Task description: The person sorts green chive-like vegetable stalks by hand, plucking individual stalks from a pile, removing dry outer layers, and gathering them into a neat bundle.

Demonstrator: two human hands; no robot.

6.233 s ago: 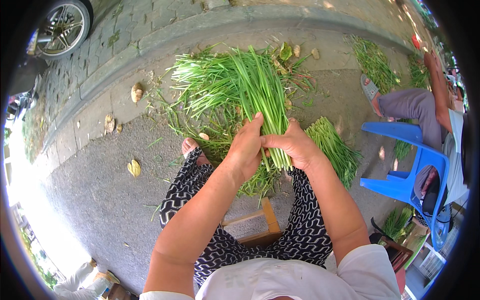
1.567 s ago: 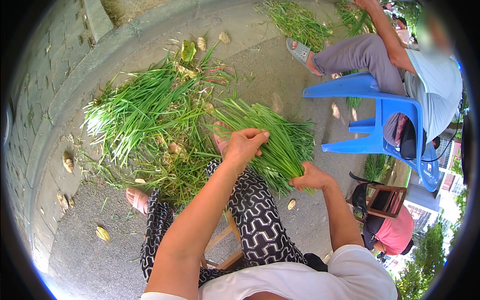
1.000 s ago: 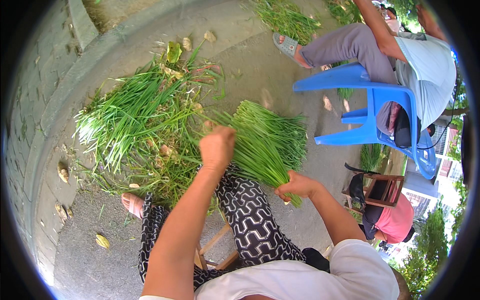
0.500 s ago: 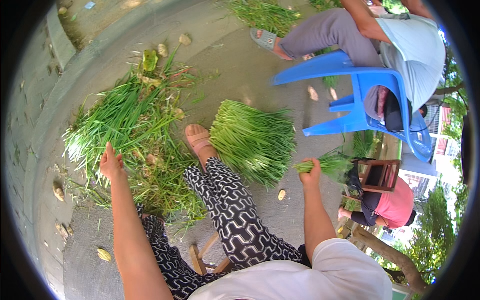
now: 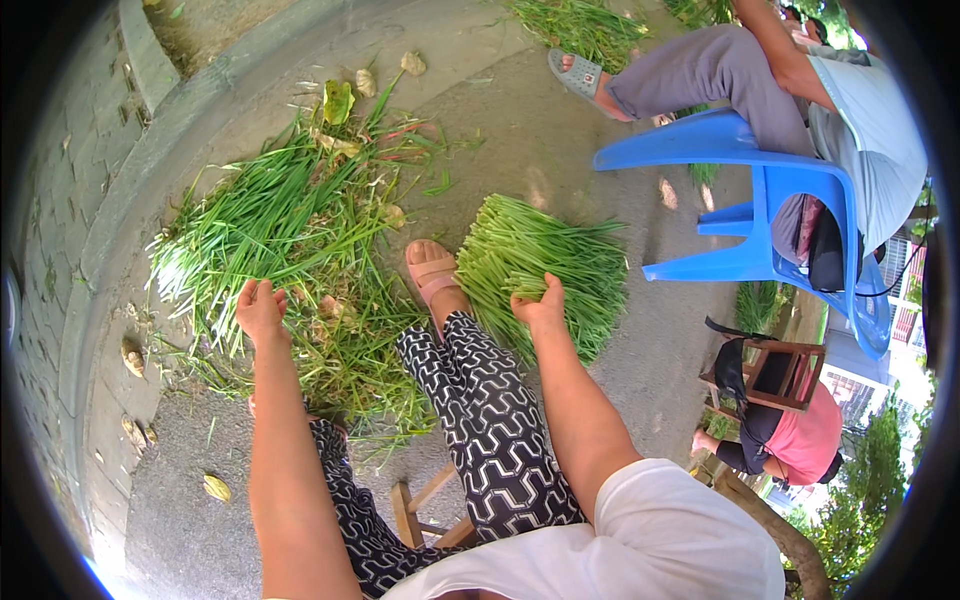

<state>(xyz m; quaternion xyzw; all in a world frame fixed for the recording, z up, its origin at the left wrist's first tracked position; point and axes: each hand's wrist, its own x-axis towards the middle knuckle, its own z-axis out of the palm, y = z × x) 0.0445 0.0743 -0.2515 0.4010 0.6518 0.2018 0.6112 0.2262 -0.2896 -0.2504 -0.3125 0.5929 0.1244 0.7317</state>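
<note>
My right hand [image 5: 540,303] is closed around a small bunch of chives [image 5: 524,286], with its pale cut ends toward the left. It is at the near side of a neat pile of chives [image 5: 560,245], whose stalks lie lined up; whether the bunch rests on the pile or is just above it I cannot tell. My left hand [image 5: 262,312], fingers loosely bent and apart, is over the near edge of a loose, messy heap of chives [image 5: 250,215]. No stalk shows clearly in it.
Yellowed trimmings [image 5: 350,370] spread between my feet, near my pink sandal [image 5: 432,272]. A wooden stool [image 5: 432,505] is under me. To the right stands a blue plastic chair [image 5: 770,170] with a seated person [image 5: 730,75]. Another person in pink [image 5: 815,435] sits farther right by a wooden stool.
My right hand has swung left with the bunch, from beyond the neat pile to its near side. My left hand stays by the loose heap, its fingers more bent. The view has shifted slightly.
</note>
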